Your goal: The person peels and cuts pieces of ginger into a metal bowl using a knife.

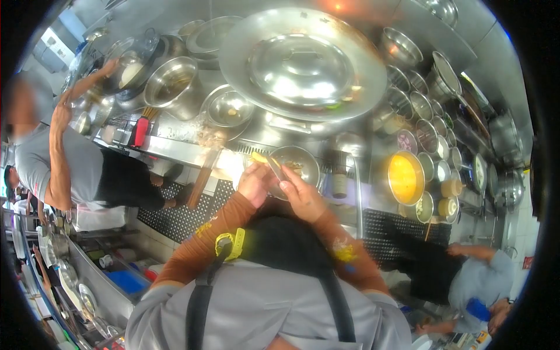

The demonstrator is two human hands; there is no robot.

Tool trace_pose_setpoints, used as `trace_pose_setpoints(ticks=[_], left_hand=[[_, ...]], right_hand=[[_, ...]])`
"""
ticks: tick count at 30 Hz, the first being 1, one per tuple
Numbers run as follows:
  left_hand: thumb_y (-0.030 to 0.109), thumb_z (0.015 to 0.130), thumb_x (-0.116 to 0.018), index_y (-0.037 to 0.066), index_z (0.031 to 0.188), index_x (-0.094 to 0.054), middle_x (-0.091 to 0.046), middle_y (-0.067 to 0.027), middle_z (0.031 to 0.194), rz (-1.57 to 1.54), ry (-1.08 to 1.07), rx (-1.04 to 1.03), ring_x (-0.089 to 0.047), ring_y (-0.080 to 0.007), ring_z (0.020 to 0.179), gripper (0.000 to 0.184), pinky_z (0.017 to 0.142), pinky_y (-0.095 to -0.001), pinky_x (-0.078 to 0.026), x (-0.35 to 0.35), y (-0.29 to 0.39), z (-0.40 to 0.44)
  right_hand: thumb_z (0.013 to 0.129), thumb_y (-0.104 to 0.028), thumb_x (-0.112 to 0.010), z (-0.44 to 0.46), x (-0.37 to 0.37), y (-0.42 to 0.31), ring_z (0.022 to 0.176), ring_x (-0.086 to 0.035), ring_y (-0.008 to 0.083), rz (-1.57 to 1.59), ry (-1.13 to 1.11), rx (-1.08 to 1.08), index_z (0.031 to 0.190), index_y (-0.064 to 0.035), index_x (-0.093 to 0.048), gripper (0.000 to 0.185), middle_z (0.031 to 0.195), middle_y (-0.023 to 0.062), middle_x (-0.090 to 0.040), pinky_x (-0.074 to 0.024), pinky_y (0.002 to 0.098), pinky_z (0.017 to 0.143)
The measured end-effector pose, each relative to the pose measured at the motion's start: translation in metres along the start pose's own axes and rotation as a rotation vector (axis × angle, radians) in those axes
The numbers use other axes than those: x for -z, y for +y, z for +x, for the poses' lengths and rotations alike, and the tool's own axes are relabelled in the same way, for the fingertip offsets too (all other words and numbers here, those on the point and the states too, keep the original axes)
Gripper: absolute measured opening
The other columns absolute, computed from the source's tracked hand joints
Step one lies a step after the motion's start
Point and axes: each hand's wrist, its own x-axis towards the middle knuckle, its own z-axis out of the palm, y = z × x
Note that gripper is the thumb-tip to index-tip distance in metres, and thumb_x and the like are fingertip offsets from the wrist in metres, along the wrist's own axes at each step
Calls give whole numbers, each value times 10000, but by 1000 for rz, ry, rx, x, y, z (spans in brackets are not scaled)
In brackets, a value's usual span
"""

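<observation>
My left hand (254, 185) is closed around a small yellow piece of food (258, 157) that looks like peeled ginger; its tip sticks out past the fingers. My right hand (301, 195) grips a small knife (274, 167), its blade slanting up and left beside the yellow piece. Whether blade and food touch I cannot tell. Just beyond and partly under my hands is a metal bowl (311, 169) with brownish scraps (296, 167) in it. Another metal bowl (224, 105), with a few pale pieces inside, stands further back to the left.
A large wok lid or pan (239, 64) with a domed lid (300, 70) takes up the back. At right are several metal containers and a bowl of orange-yellow liquid (406, 178). A bottle (339, 181) stands near my right hand. Co-workers stand left (76, 157) and right (481, 280).
</observation>
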Motion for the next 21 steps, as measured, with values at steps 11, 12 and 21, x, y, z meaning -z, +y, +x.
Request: trace_pose_setpoints(ticks=[11, 12, 21], left_hand=[[103, 965, -540, 54, 1156, -592, -642, -71, 1092, 6, -113, 83, -619, -196, 997, 203, 865, -358, -511, -2, 4, -1], [108, 966, -539, 57, 1163, -591, -641, -67, 1093, 20, -119, 86, -618, -192, 996, 210, 861, -355, -512, -1, 5, 1], [136, 971, -532, 53, 1198, -586, -646, -52, 1100, 146, -142, 130, -618, -163, 984, 248, 824, -319, -516, -2, 3, -8]], right_hand=[[1002, -288, -516, 1, 3, 0, 1093, -634, 297, 45, -27, -69, 1405, -37, -433, 482, 1188, 237, -629, -471, 365, 932], [1001, -290, -516, -1, 4, -1, 1103, -631, 302, 40, -37, -53, 1409, -37, -431, 487, 1196, 239, -626, -470, 368, 934], [1003, -313, -490, -1, 3, 2, 1118, -621, 386, 75, -42, -40, 1423, -51, -406, 502, 1222, 272, -605, -492, 407, 927]])
